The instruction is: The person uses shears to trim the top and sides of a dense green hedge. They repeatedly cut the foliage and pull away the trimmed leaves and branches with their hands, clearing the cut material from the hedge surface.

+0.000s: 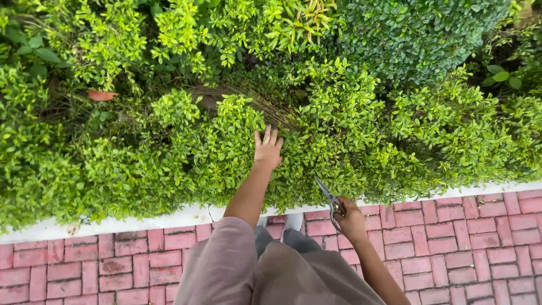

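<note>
Big green hedge seen from above, red brick path w/ white curb below it, left hand laid flat & open on the leaves, small shears gripped in right hand, blades shut, pointed up-left at hedge, near left arm.

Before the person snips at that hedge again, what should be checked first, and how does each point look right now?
1. Scissors gripped firmly in the right hand: ok.
2. Blades closed while carried: ok, they look shut, tips pointing at the hedge.
3. Left hand away from the blades: ok, it rests flat on the leaves, apart from the scissors.
4. Stem to cut is visible: cannot tell, foliage hides it.
5. Footing on the red brick paving: cannot tell, the feet are hidden.
6. White curb free of things to trip on: ok in the part shown.
</note>
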